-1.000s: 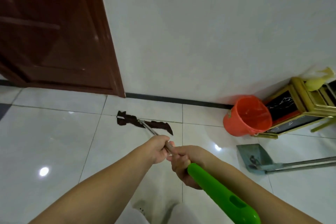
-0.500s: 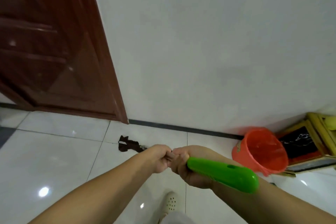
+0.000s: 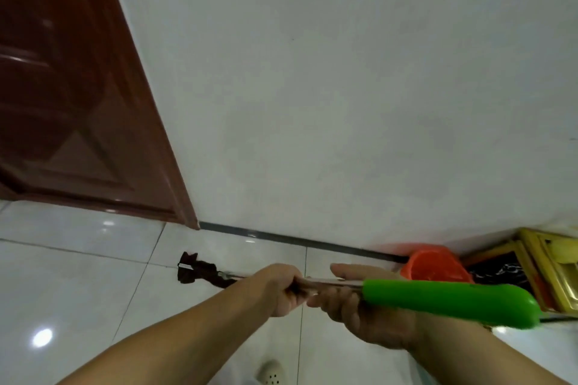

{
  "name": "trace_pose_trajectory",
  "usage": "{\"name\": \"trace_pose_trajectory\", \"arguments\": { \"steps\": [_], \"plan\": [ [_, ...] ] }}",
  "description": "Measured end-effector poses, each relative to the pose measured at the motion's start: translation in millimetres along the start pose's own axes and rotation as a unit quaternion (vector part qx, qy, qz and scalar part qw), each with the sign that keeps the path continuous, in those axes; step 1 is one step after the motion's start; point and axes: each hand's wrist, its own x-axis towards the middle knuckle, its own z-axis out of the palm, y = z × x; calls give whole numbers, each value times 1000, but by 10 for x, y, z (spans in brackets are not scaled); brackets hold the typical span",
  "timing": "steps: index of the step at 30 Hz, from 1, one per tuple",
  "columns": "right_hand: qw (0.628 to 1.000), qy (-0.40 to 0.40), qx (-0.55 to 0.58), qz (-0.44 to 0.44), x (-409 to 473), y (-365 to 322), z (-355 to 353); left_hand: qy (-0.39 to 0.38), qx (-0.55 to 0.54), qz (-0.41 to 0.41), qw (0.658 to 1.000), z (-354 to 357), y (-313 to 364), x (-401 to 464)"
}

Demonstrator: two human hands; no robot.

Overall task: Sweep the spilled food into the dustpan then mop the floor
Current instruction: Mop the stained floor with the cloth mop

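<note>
Mop (image 3: 200,270), dark cloth head on floor tiles (image 3: 78,275) near door (image 3: 78,103): left hand (image 3: 278,287) and right hand (image 3: 353,300) both clenched round the metal shaft by the green handle (image 3: 450,300), apparently for two-handed push-pull leverage.

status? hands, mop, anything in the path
Left hand and right hand both grip the mop pole. Mop head on the floor tiles near the baseboard. Orange bucket off right, not blocking.
</note>
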Motion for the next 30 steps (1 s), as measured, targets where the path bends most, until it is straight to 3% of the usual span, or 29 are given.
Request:
{"name": "trace_pose_trajectory", "arguments": {
  "steps": [2, 5, 9, 14, 17, 19, 21, 23, 30],
  "plan": [
    [984, 81, -142, -72, 67, -55, 18, 24, -18, 1, 1000, 30, 166, 35],
    [909, 187, -300, -220, 218, -123, 182, 28, -44, -2, 999, -5, 495, 67],
    [810, 221, -464, -284, 499, -254, 670, -27, -54, 3, 998, -124, 1030, 49],
    [672, 284, -551, -406, 996, -513, 1243, -90, 6, -17, 996, -563, 1625, 16],
    [638, 296, -551, -449, 1268, -646, 1480, -28, 104, 29, 994, -973, 1890, 65],
    [629, 288, -546, -472, 1440, -686, 1637, 32, 287, 151, 946, -1230, 2046, 125],
    [598, 298, -562, -488, 1587, -713, 1798, 22, 476, 291, 829, -1388, 2213, 169],
    [559, 319, -576, -505, 1673, -759, 1979, -29, 546, 360, 755, -1413, 2363, 120],
    [430, 324, -581, -610, 1494, -1139, 2708, -23, 552, 507, 662, -1363, 2934, -229]
  ]
}}
